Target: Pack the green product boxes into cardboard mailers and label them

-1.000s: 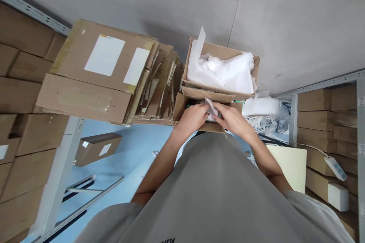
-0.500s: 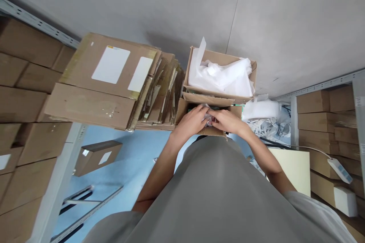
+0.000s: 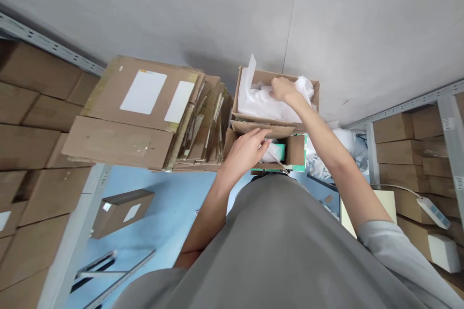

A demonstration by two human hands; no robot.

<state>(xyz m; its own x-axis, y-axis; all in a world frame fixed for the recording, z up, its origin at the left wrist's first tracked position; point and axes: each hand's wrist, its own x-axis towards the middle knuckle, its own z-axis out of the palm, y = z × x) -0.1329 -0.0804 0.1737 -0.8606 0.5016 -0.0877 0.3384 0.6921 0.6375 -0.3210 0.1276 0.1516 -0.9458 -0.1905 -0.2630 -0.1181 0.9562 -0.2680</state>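
At twelve o'clock, right hand [image 3: 283, 89], curled, grip unclear, meets crumpled white foam-like sheets [image 3: 266, 107]: probably light, soft, edge-pinchable; left hand [image 3: 248, 149], seven o'clock, loosely spread

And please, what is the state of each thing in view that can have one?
Far box: open, holding white sheets.
Near box: open, white wrapping inside.
Cardboard stack: flattened.
Carton at lower left: seems closed.
Left hand: fingers bent, over near box.
Right hand: fingers curled, at white sheets; grip unclear.
Power strip: on or off, unclear.
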